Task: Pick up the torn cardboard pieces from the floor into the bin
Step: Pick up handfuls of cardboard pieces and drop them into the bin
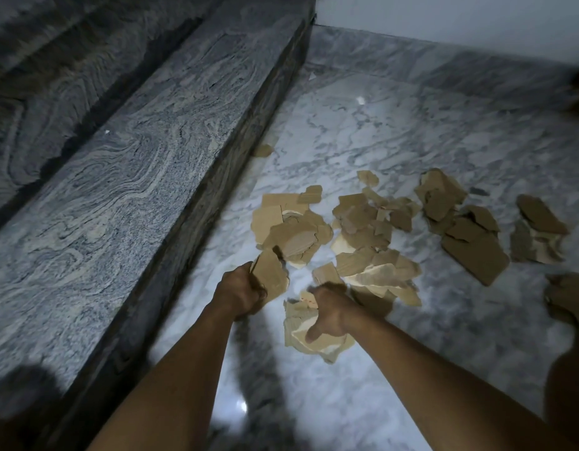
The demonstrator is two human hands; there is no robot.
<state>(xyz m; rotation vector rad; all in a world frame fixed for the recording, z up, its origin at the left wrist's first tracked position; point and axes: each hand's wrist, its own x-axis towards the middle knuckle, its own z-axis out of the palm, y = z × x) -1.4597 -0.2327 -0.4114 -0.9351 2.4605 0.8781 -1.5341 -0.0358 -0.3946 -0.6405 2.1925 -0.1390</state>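
Several torn brown cardboard pieces [363, 229] lie scattered on the pale marble floor [411, 131], in loose heaps from the middle to the right. My left hand [239, 292] is shut on one flat cardboard piece [272, 275], held upright near the left heap. My right hand [330, 312] is closed around a bundle of cardboard pieces [311, 333], thumb pointing down, just above the floor. No bin is in view.
A grey granite step [145, 164] runs along the left, with a higher step behind it. A white wall [460, 17] stands at the back. One small cardboard scrap [262, 150] lies against the step. A dark blurred shape [568, 297] sits at the right edge.
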